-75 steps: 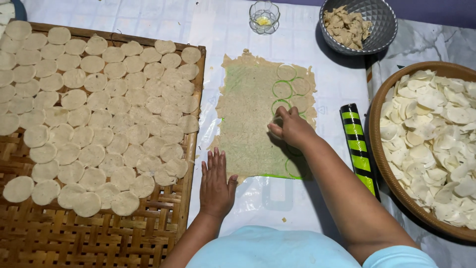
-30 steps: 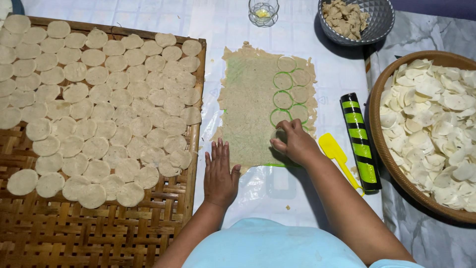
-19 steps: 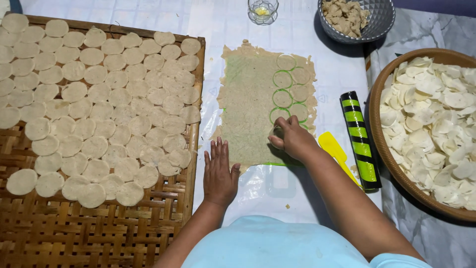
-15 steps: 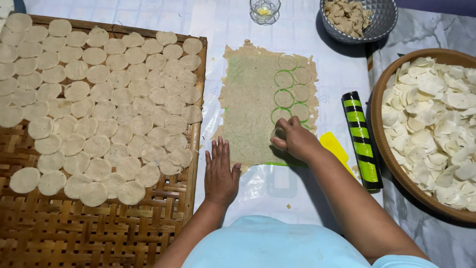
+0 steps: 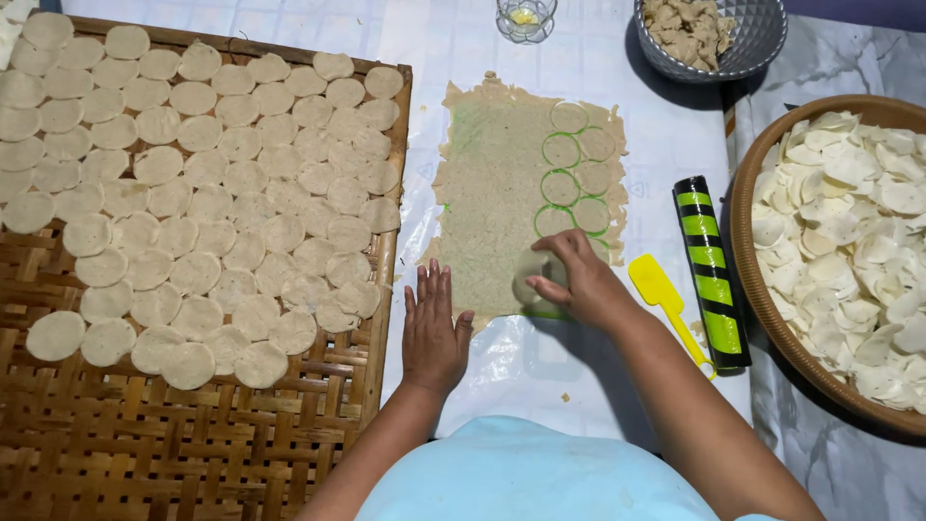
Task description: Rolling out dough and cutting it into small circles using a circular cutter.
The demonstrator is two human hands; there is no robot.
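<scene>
My right hand is curled over a round cutter, gripping it and pressing it down on the lower right part of the dough sheet, just below centre of the frame. My left hand lies open and flat, fingers together, on the clear plastic just below the sheet's lower left corner. Above my right hand, two columns of cut circles show green rings in the dough. Just right of that hand lies a yellow scraper, and beside it a black and green striped roller. On the left, a woven tray carries rows of dough discs. At the right edge a brown bowl holds pale chips. At the top stand a small glass and a grey bowl of scraps.
</scene>
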